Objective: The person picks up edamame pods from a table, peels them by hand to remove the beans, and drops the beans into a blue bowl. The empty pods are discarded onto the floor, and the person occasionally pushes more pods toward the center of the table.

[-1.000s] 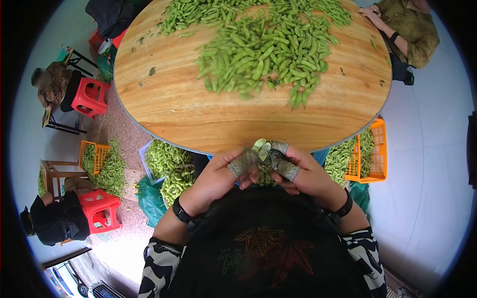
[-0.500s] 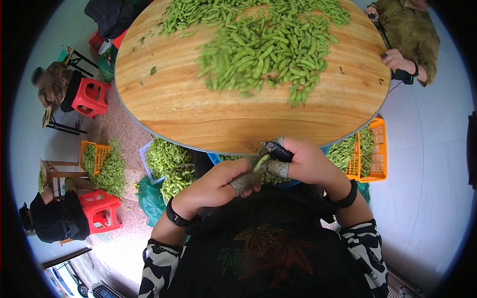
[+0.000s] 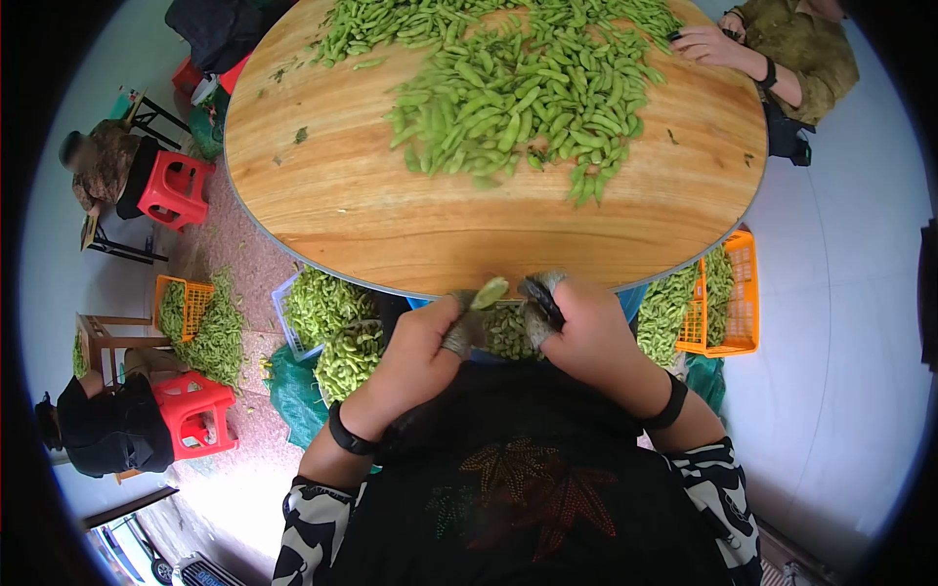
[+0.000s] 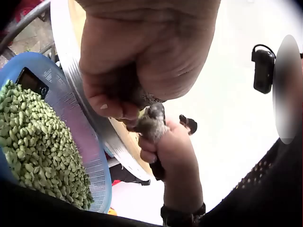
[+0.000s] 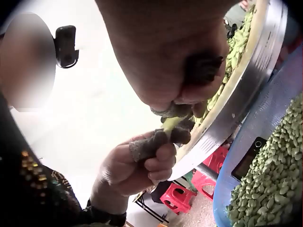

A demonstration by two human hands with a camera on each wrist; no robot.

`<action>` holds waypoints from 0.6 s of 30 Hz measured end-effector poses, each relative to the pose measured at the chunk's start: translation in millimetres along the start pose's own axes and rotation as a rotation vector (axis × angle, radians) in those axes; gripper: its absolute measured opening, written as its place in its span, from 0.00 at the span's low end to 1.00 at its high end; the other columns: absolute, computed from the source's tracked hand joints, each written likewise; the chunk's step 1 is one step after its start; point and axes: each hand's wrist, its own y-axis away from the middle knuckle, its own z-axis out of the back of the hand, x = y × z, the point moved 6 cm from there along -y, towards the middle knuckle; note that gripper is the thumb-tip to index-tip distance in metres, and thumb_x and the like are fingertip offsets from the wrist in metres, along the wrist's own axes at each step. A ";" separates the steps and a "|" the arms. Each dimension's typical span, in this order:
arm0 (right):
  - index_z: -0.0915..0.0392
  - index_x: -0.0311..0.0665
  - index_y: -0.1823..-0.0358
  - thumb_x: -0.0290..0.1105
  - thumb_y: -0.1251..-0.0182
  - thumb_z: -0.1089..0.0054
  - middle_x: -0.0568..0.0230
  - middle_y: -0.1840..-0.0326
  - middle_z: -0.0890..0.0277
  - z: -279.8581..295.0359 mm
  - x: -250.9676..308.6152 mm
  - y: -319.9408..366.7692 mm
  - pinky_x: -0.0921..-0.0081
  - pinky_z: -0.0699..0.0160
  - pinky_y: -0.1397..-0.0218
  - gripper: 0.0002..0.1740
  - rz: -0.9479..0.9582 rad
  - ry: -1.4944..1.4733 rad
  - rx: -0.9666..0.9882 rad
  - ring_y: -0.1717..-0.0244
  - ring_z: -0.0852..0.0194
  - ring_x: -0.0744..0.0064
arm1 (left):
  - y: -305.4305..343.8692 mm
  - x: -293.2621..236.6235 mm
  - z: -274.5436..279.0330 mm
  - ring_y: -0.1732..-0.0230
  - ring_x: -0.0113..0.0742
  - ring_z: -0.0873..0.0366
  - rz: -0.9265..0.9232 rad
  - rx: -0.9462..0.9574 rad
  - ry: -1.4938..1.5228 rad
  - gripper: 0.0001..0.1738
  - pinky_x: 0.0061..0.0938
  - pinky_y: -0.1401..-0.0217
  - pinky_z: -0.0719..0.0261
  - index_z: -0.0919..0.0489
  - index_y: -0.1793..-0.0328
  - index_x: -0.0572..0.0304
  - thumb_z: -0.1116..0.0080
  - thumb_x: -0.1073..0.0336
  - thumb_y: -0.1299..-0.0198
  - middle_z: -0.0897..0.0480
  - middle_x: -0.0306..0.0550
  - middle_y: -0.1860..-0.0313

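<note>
My left hand (image 3: pixel 422 344) pinches a green bean pod (image 3: pixel 490 292) between taped fingertips, over shelled beans (image 3: pixel 508 334). Close by on the right, my right hand (image 3: pixel 591 327), its fingertips also wrapped in grey, grips a dark object (image 3: pixel 543 301) whose shape is partly hidden. Both wrist views show the hands close together at the pod (image 5: pixel 171 124), with the left hand (image 5: pixel 130 170) below and the right hand (image 5: pixel 175 56) above. The left wrist view shows the right hand (image 4: pixel 177 151) under the left hand (image 4: pixel 147 52). A blue basin (image 4: pixel 102 182) holds the shelled beans.
The round wooden table (image 3: pixel 391 230) carries a large heap of pods (image 3: pixel 528 98). Orange crates (image 3: pixel 747 293) and a green sack (image 3: pixel 298 400) stand beside it. A black device (image 5: pixel 248 158) lies in the basin. Other people sit near red stools (image 3: pixel 200 415).
My hands were together at a pod and now stand apart in the head view, the left one holding a pod out. The person at upper right has reached over the table toward the heap.
</note>
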 end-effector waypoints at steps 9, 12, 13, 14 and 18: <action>0.22 0.33 0.57 0.33 0.42 0.35 0.53 0.58 0.20 18.1 4.7 9.3 0.70 0.23 0.54 0.14 0.067 -0.116 0.007 0.56 0.21 0.55 | -2.9 -0.1 -1.7 0.73 0.33 0.21 0.127 0.076 0.172 0.07 0.26 0.67 0.24 0.24 0.59 0.65 0.52 0.75 0.41 0.20 0.48 0.73; 0.22 0.33 0.55 0.33 0.39 0.35 0.60 0.63 0.20 17.9 -0.5 3.3 0.74 0.24 0.59 0.14 -0.055 -0.252 -0.049 0.64 0.22 0.65 | -6.0 -5.1 -5.6 0.73 0.33 0.22 -0.065 0.060 -0.064 0.07 0.28 0.68 0.24 0.24 0.58 0.66 0.51 0.74 0.40 0.21 0.49 0.73; 0.23 0.33 0.55 0.33 0.38 0.35 0.64 0.66 0.21 20.6 -3.4 1.4 0.76 0.25 0.63 0.14 -0.066 -0.325 -0.146 0.69 0.23 0.71 | -7.2 -6.1 -7.4 0.73 0.33 0.22 -0.064 0.064 -0.062 0.07 0.28 0.68 0.24 0.24 0.58 0.66 0.51 0.74 0.40 0.21 0.49 0.73; 0.24 0.34 0.55 0.33 0.37 0.36 0.70 0.75 0.26 1.5 -19.6 -3.1 0.80 0.32 0.74 0.13 -0.060 -0.412 0.002 0.78 0.30 0.81 | -8.6 -11.4 -9.8 0.73 0.32 0.23 -0.119 0.090 -0.077 0.07 0.27 0.69 0.26 0.24 0.57 0.66 0.50 0.72 0.38 0.22 0.47 0.73; 0.25 0.38 0.62 0.31 0.35 0.37 0.72 0.81 0.31 -16.3 -12.7 -3.5 0.84 0.42 0.82 0.07 -0.303 -1.069 0.299 0.84 0.37 0.84 | -1.7 -4.8 -24.5 0.74 0.28 0.26 0.303 0.348 0.828 0.10 0.22 0.72 0.30 0.23 0.53 0.64 0.50 0.67 0.34 0.23 0.40 0.74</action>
